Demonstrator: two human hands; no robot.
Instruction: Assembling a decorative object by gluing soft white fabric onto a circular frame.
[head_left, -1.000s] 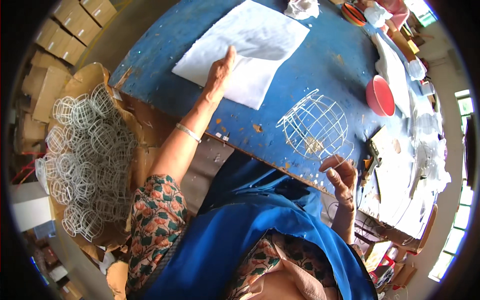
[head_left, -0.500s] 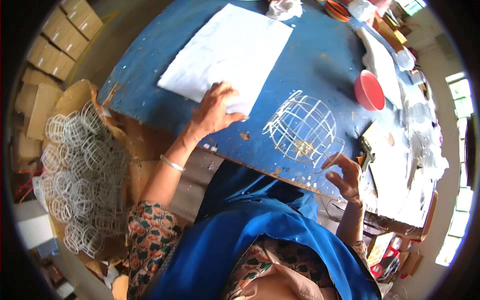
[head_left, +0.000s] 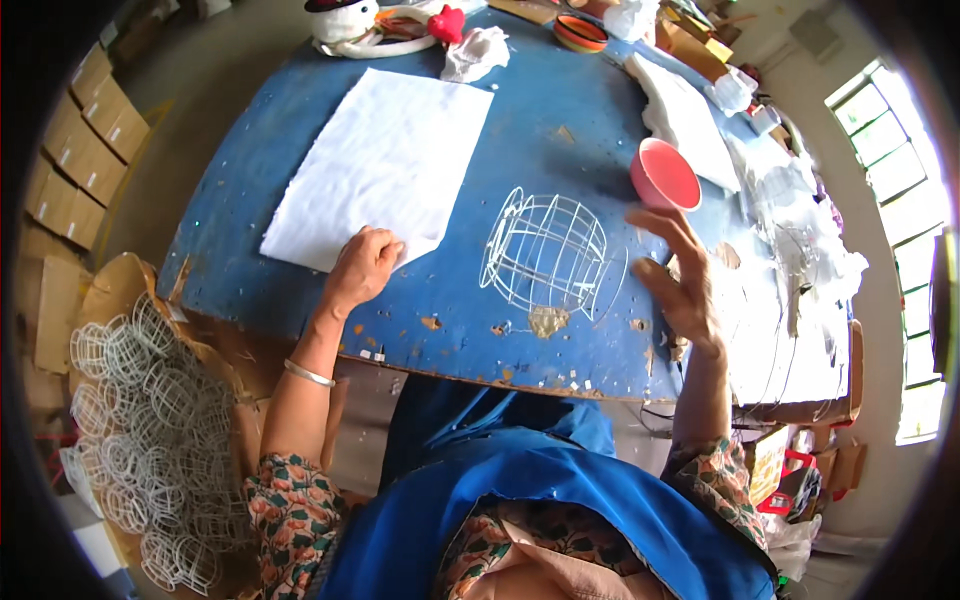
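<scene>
A white wire cage frame lies on the blue table in front of me. My right hand hovers just right of it, fingers spread, holding nothing. My left hand is curled on the near corner of a white sheet of padding that lies flat on the table to the left. A red bowl stands beyond my right hand.
A heap of white wire frames sits in a cardboard box at lower left. Cardboard boxes are stacked on the floor at far left. White fabric pieces, a snowman figure and clutter line the table's far and right sides.
My left hand has drawn back from the middle of the white sheet to its near corner. My right hand has risen from the table edge and opened beside the wire frame.
</scene>
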